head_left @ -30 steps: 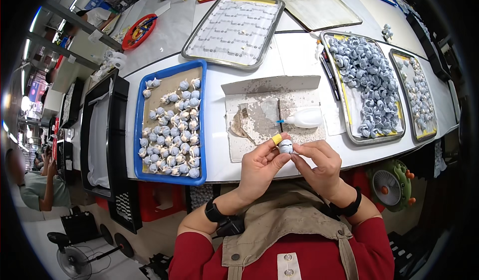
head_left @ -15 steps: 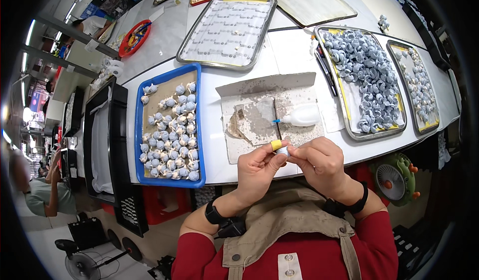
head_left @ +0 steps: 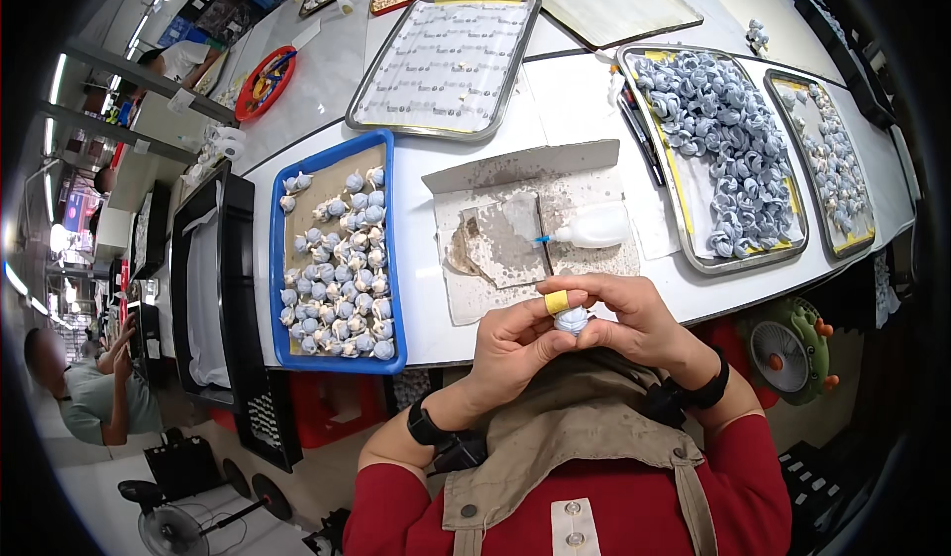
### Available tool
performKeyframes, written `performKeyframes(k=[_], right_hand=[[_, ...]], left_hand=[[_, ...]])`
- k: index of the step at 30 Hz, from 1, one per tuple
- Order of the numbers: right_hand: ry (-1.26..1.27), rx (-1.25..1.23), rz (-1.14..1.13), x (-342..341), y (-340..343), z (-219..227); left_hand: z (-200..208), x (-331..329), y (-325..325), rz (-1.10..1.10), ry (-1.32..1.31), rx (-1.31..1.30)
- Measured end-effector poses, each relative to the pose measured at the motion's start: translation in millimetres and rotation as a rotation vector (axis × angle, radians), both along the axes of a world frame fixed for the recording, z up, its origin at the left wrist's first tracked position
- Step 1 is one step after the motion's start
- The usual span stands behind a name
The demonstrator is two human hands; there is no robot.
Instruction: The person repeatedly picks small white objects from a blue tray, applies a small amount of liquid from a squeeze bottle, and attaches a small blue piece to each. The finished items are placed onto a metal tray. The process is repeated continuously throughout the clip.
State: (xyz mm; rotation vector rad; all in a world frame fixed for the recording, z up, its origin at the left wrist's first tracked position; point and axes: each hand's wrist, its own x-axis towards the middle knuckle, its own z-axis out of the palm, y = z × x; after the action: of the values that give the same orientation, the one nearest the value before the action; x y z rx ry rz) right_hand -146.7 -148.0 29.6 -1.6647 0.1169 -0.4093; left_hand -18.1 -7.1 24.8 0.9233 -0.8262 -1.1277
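Between the fingertips of both hands is a small rounded blue-grey piece (head_left: 571, 321) with folded-looking ridges, held just over the table's near edge. My left hand (head_left: 511, 346), with a yellow band (head_left: 557, 302) round its index finger, grips the piece from the left by thumb and forefinger. From the right, my right hand (head_left: 642, 326) pinches it too, its index finger arched over the top. Beyond the hands lies a stained cardboard sheet (head_left: 466, 303) with a raised back flap. On it rests a white squeeze bottle (head_left: 599, 229) with a blue tip, lying on its side.
Left stands a blue tray (head_left: 401, 259) of blue-and-cream ball-shaped pieces, beside a black crate (head_left: 243, 259). A metal tray (head_left: 684, 219) heaped with blue-grey curled pieces and a smaller tray (head_left: 850, 251) are at right. A paper-lined tray (head_left: 436, 60) lies behind. Pens (head_left: 642, 140) lie near the cardboard.
My right hand has opened its grip slightly and arched its index finger over the top. The blue-grey piece now shows more and sits a little lower. The view has shifted slightly.
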Motion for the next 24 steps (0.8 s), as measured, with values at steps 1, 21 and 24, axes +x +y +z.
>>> performKeyframes(k=[1,21,24], right_hand=[[0.005,-0.041,0.008,-2,-1,3],[-0.246,-0.129,-0.055,-11,0,-2],[-0.138,-0.004,-0.014,-6,2,-9]], left_hand=[[-2,1,0,0.012,-0.071,-0.014],[13,-8,-6,-0.017,-0.235,-0.004],[16,5,-3,-0.062,-0.166,0.078]])
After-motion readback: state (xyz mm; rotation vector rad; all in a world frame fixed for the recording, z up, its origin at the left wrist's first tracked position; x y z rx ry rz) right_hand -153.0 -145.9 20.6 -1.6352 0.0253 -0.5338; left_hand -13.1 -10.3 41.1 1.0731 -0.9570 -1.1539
